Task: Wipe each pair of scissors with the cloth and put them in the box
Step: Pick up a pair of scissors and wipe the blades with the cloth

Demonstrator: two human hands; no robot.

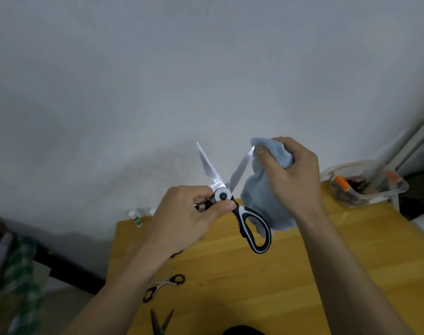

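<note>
Hands meet above a wooden table [266, 286], each busy with its own thing. The left hand [182, 218] grips a large pair of scissors [223, 197] near the round pivot, thumb pressed across the black and white handle just below it and fingers curled round the other handle loop, which is mostly hidden. The blades stand spread in a V, tips pointing up and away; the free handle loop hangs down to the right.

The right hand [290, 172] pinches a light blue cloth [261, 189], bunched between thumb and fingers at the top, against the tip of the right blade. The rest of the cloth hangs down behind the scissors' free handle.

On the table below the left forearm lie a small pair of scissors [163, 285] with black loops, blades partly open, and nearer the bottom edge a dark pair [161, 321] with its blades spread upward. A clear plastic box [365, 187] sits at the far right corner of the table, with dark things and something orange inside, too blurred to name. Small white bottles [136, 217] stand at the far left edge of the table, against the grey wall [157, 81].
</note>
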